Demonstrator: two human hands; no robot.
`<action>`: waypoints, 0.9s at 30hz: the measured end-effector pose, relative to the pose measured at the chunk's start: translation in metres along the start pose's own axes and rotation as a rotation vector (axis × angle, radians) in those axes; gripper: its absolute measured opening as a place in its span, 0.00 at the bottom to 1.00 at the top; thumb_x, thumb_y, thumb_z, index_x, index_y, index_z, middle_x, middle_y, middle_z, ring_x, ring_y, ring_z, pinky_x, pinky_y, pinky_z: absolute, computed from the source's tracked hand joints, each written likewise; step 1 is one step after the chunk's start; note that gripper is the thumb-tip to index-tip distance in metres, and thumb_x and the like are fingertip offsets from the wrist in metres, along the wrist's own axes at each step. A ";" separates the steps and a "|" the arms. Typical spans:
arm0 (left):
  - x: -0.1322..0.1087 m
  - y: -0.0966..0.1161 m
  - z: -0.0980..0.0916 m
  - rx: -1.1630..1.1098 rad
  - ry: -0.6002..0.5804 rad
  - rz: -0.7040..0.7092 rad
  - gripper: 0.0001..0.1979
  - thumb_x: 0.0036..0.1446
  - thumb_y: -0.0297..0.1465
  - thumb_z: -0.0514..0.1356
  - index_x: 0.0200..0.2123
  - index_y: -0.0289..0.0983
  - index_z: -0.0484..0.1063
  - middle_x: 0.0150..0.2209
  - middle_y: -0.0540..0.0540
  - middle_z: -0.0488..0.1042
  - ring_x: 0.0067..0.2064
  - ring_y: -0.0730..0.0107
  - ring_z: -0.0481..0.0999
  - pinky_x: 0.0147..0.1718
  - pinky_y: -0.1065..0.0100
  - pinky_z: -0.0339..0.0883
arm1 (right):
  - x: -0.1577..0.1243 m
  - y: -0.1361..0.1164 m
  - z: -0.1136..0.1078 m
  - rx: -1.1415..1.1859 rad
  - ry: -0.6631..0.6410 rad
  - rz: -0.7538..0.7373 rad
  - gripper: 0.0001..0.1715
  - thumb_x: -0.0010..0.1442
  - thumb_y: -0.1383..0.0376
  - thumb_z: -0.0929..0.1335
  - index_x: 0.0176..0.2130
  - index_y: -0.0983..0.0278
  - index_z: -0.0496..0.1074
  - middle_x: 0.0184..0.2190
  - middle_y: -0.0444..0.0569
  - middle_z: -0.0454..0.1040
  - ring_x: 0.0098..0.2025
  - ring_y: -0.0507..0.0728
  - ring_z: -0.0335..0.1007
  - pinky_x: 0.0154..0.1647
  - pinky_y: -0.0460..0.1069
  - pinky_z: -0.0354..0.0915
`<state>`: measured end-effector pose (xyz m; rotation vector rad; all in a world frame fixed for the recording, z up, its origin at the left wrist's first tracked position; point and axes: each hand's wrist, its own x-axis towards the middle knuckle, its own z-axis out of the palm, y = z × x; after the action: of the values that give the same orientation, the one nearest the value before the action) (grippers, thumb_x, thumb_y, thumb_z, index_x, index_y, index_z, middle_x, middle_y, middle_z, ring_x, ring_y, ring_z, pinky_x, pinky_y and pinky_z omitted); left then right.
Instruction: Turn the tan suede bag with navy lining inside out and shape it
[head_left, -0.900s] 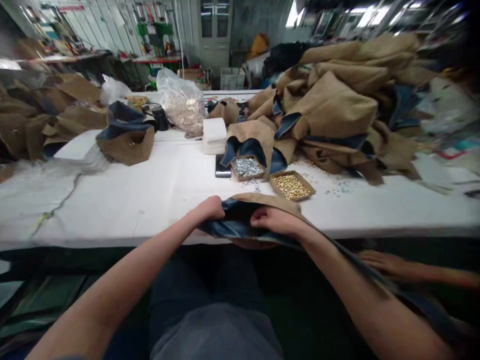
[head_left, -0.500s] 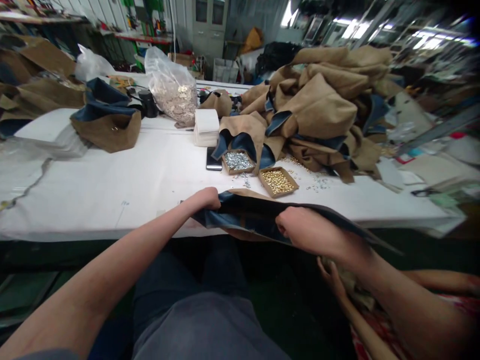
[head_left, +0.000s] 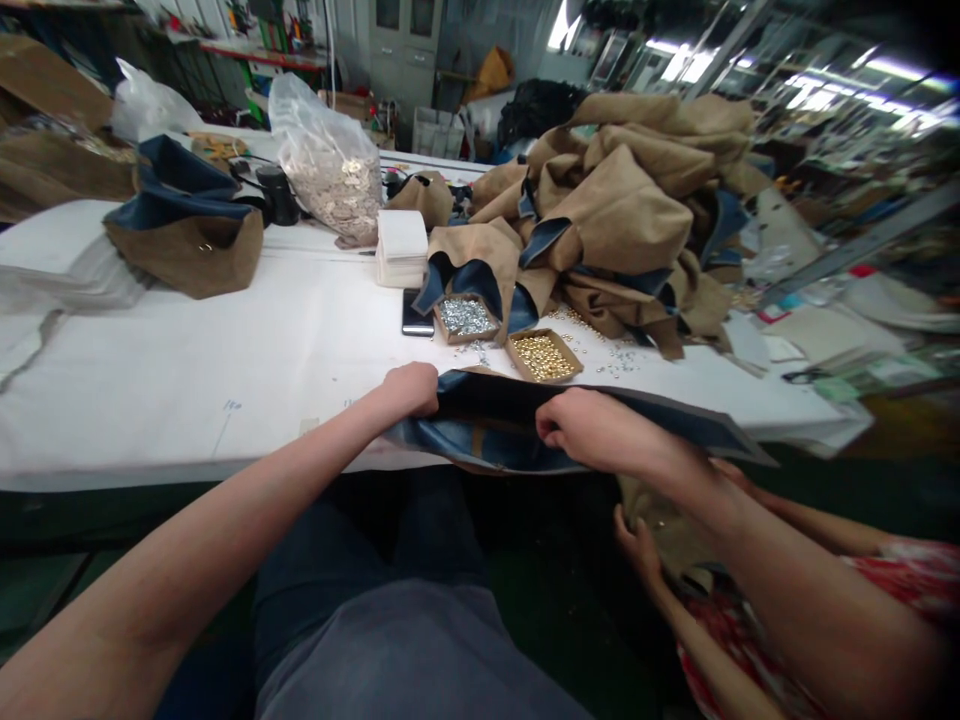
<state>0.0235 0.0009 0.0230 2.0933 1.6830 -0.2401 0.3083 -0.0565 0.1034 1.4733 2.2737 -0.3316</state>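
Note:
A brown bag with a blue lining lies along the table's front edge, its mouth open towards me and a dark flap running out to the right. My left hand is closed around the bag's rim at its left end. Over the mouth, my right hand has its fingers curled against the bag material; the fingertips are partly hidden. Just beyond the bag is a cardboard tray of gold-coloured studs. Behind it stands another tray with silver-coloured pieces.
A heap of brown bags covers the table's back right. Left of it are a phone, a white stack, a plastic sack and another bag. A co-worker's hands hold brown material below right.
The view has shifted, so the table's things appear further left. My right hand has shifted slightly over the bag's mouth, and the flap at right shows more clearly. My left hand keeps its hold.

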 end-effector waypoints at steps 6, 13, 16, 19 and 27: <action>0.013 -0.003 -0.009 -0.006 -0.008 0.024 0.27 0.57 0.28 0.70 0.61 0.27 0.83 0.60 0.23 0.84 0.62 0.41 0.85 0.56 0.62 0.78 | 0.012 -0.001 0.004 0.073 0.099 0.048 0.10 0.67 0.71 0.74 0.39 0.59 0.88 0.35 0.48 0.86 0.37 0.58 0.79 0.40 0.51 0.61; 0.025 -0.008 -0.029 -0.053 -0.179 0.061 0.24 0.50 0.27 0.70 0.52 0.30 0.87 0.50 0.30 0.88 0.48 0.51 0.88 0.43 0.68 0.76 | 0.033 -0.006 0.011 0.255 0.222 -0.026 0.09 0.68 0.69 0.74 0.41 0.59 0.89 0.39 0.46 0.88 0.43 0.59 0.82 0.46 0.51 0.66; 0.027 -0.010 -0.028 -0.091 -0.223 0.085 0.21 0.45 0.27 0.69 0.46 0.33 0.87 0.45 0.36 0.88 0.42 0.57 0.86 0.38 0.69 0.73 | 0.045 -0.005 0.017 0.383 0.223 -0.066 0.11 0.66 0.71 0.74 0.41 0.59 0.89 0.39 0.45 0.88 0.42 0.57 0.82 0.45 0.49 0.67; 0.034 -0.014 -0.026 -0.141 -0.220 0.082 0.17 0.42 0.27 0.68 0.39 0.34 0.85 0.39 0.38 0.86 0.35 0.59 0.81 0.32 0.67 0.69 | 0.059 -0.007 0.021 0.454 0.219 -0.141 0.13 0.63 0.73 0.74 0.41 0.58 0.90 0.39 0.44 0.88 0.41 0.57 0.81 0.45 0.49 0.67; 0.042 -0.022 -0.017 -0.375 -0.213 0.083 0.09 0.41 0.29 0.63 0.30 0.39 0.75 0.25 0.51 0.72 0.25 0.68 0.69 0.24 0.69 0.59 | 0.099 -0.016 0.027 0.639 0.228 -0.159 0.11 0.61 0.74 0.74 0.39 0.62 0.89 0.38 0.48 0.87 0.39 0.57 0.80 0.42 0.50 0.65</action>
<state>0.0105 0.0493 0.0161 1.7862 1.3903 -0.1057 0.2641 0.0063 0.0342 1.6831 2.6155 -1.0691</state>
